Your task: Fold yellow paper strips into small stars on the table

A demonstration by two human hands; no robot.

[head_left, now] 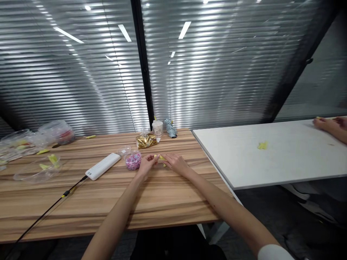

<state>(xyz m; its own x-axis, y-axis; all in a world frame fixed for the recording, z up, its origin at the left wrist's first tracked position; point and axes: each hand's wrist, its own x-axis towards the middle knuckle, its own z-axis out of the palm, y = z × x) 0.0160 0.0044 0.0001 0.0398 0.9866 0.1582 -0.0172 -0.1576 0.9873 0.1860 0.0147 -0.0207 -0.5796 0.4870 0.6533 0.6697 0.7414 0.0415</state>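
Note:
Between my two hands is a small, soft-looking yellow piece [162,157], too small and too covered by fingers to name its kind. My left hand [147,164] pinches its left end, and my right hand [175,163] has its fingers closed on the right end. Another yellow bit [165,165] shows just under my right fingers, near the wooden tabletop [168,202]. Close beside my left hand stands a round clear tub [133,167] of small pink and purple pieces. Its clear lid [124,150] seems to lie behind it.
A white power bank [103,166] with a black cable lies left. Behind are a gold bag [146,141], a cup [157,128] and a grey-blue folded item [170,128]. Clear containers [55,131] crowd the far left. Another person's hands [329,124] are over the white table [238,159].

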